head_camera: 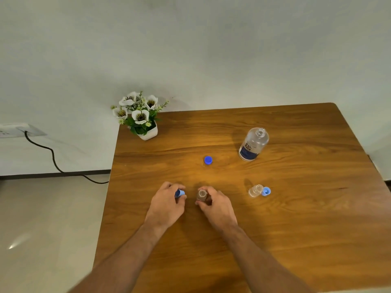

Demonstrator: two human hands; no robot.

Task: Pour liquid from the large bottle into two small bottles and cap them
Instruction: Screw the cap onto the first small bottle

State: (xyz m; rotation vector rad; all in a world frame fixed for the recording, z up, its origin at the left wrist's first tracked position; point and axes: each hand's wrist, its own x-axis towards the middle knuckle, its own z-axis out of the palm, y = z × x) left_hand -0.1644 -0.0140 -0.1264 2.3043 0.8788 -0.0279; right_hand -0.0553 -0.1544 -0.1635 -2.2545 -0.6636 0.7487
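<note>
- Gripping a light blue cap (179, 193) in left hand (167, 205), fingers curled tight round it
- Holding small open bottle (202, 195) upright on table (296, 218) with right hand (215, 205)
- Spotted at 3 o'clock: second small bottle (255, 190) touching its own cap (266, 191)
- Up at 1 o'clock: large bottle (253, 144), uncapped, with dark blue cap (208, 160) at 12

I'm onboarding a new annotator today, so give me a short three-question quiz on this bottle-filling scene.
1. True or false: the large bottle has its cap on.
2. What does the left hand hold? A) a light blue cap B) the flower pot C) a large bottle
3. Fill in: the second small bottle stands beside a light blue ____.

Key: 1 false, its neck is open, and a dark blue cap lies apart on the table. 2 A; the right hand grips the other small bottle. 3 cap.
</note>
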